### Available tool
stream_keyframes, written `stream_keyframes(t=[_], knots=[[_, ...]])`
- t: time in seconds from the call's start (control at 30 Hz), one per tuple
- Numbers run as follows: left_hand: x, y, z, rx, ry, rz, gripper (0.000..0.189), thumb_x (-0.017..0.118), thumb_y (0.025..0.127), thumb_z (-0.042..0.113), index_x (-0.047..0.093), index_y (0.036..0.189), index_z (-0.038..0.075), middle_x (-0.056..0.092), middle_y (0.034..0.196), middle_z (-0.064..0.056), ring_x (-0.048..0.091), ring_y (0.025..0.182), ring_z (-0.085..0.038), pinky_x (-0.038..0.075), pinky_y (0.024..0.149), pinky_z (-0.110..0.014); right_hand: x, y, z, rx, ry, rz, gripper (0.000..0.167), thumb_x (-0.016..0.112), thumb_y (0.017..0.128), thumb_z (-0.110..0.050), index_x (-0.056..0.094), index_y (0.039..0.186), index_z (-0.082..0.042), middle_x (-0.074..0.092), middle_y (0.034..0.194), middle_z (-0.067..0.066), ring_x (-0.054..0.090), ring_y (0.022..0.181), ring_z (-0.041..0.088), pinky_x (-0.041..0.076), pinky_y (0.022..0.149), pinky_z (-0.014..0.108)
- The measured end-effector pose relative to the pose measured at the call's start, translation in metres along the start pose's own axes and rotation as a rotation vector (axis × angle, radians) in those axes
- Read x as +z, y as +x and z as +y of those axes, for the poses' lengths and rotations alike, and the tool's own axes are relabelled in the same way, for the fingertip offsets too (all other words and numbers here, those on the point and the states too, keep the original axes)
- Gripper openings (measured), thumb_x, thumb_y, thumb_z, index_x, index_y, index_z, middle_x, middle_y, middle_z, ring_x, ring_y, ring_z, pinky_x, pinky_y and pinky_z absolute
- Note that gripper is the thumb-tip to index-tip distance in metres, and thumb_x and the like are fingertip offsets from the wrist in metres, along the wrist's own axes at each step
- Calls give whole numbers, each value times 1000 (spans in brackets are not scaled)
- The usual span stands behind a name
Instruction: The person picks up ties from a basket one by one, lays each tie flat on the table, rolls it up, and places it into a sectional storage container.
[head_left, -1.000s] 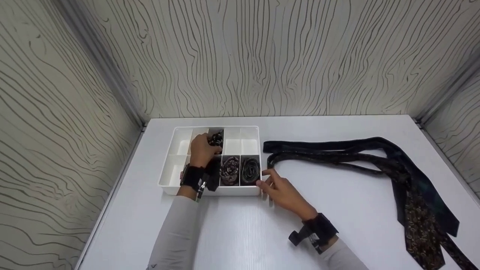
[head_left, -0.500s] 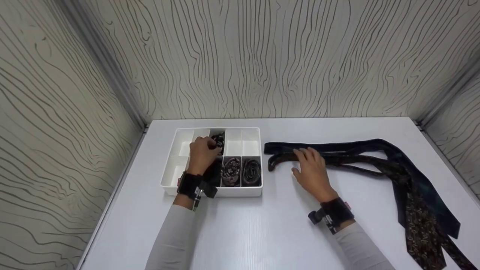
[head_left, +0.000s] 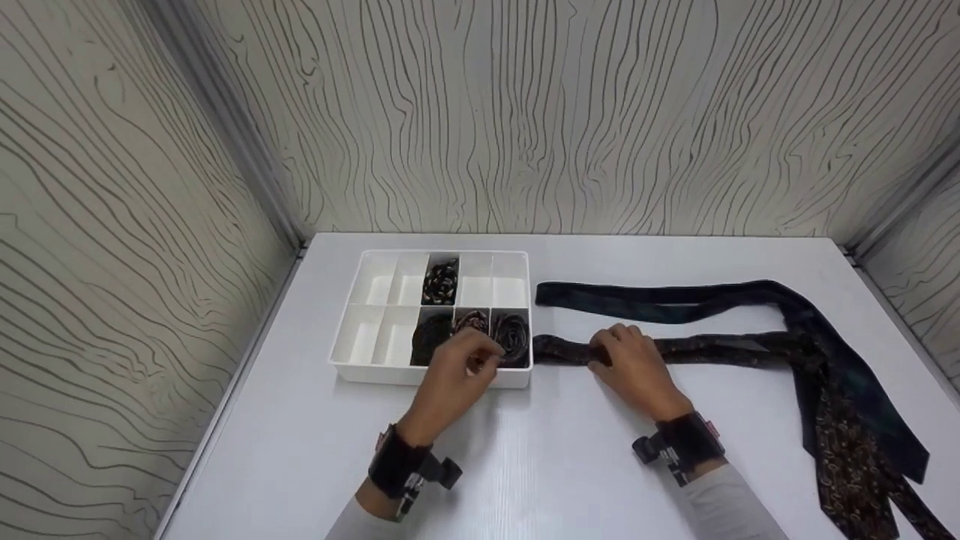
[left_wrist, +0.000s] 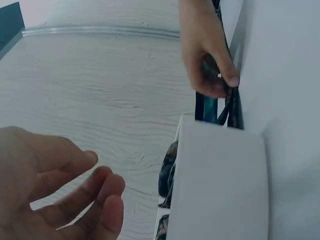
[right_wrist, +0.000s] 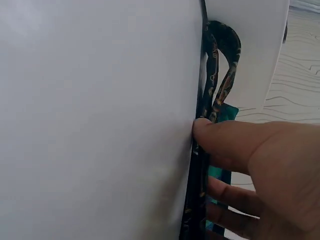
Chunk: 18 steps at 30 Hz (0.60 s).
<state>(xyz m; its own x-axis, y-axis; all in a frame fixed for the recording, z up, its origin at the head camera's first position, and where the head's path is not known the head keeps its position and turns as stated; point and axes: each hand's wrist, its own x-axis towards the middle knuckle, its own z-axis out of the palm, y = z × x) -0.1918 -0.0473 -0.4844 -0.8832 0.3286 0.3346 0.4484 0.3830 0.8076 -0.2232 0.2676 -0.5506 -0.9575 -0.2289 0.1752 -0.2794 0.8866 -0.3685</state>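
My left hand [head_left: 451,384] hovers over the front right of the white divided box [head_left: 375,373]. Its fingers are loosely bent, and the left wrist view shows nothing between them. To the right of the box, my right hand [head_left: 637,373] pinches a brown patterned necktie [head_left: 709,349] near its folded, looped end. That loop reaches close to the box's right wall. Rolled neckties sit in some compartments: one patterned roll [head_left: 440,281] at the back, and in front a dark roll [head_left: 431,339], a patterned roll [head_left: 471,321] partly behind my left hand, and a grey-black roll [head_left: 513,334].
A dark navy-green necktie [head_left: 862,375] lies behind the brown one, and their wide ends overlap at the right. All stand on a white table [head_left: 540,480], with wood-grain patterned panels [head_left: 570,120] behind and at the sides.
My left hand has left the back roll and moved right and forward. My right hand has gone from the box's corner to the brown necktie, which now lies nearer me, apart from the navy one.
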Motion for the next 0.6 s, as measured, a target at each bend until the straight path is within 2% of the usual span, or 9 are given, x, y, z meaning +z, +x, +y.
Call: stream_keyframes(t=[0.1,0.2,0.27,0.37,0.47,0.5,0.53,0.6], knots=[[18,-14,4,26,27,-100,12,69,96,-1,75,105,5,70,106,-3,67,92,-11,60,79,-25,2,-8,-6,-54,-8,-37,22,80,93,-18,76,114,-11,73,109,6,65,105,27,54,93,48],[31,-23,1,37,92,-136,13,71,96,0,75,107,7,70,112,-3,66,98,-13,60,81,-27,0,-13,-16,-107,41,-102,16,78,93,-18,79,109,-15,74,101,-2,67,97,18,56,87,42],[38,-27,-3,53,138,-125,18,73,94,1,74,110,9,69,118,-3,65,105,-16,59,83,-30,-4,-16,-22,-136,108,-173,13,76,95,-18,79,107,-17,73,98,-6,66,93,13,56,85,39],[44,-32,-9,112,193,-111,32,79,90,5,72,121,11,68,132,-4,61,120,-21,56,100,-39,-9,-21,-31,-193,221,-295,7,71,99,-18,75,104,-19,69,94,-10,62,87,7,54,80,33],[50,-37,-13,172,219,-158,51,84,86,7,69,135,12,66,145,-5,55,131,-25,49,113,-46,-12,-27,-38,-259,356,-398,8,66,102,-18,73,104,-20,68,93,-11,59,84,2,52,77,27],[52,-38,-13,187,228,-180,56,85,84,9,68,137,13,66,145,-3,53,134,-26,45,117,-48,-13,-29,-41,-287,405,-423,9,65,103,-17,73,105,-20,69,94,-9,59,83,2,52,77,25],[54,-40,-14,198,240,-203,57,87,83,11,69,137,14,68,143,-2,52,134,-27,45,116,-46,-13,-31,-43,-313,450,-445,11,64,103,-17,73,107,-20,70,95,-8,59,83,1,52,77,24],[57,-42,-15,213,279,-239,51,89,80,13,73,128,16,74,132,2,53,132,-26,43,115,-45,-14,-35,-45,-355,526,-470,12,65,103,-18,74,112,-19,72,97,-5,60,85,1,53,79,23]])
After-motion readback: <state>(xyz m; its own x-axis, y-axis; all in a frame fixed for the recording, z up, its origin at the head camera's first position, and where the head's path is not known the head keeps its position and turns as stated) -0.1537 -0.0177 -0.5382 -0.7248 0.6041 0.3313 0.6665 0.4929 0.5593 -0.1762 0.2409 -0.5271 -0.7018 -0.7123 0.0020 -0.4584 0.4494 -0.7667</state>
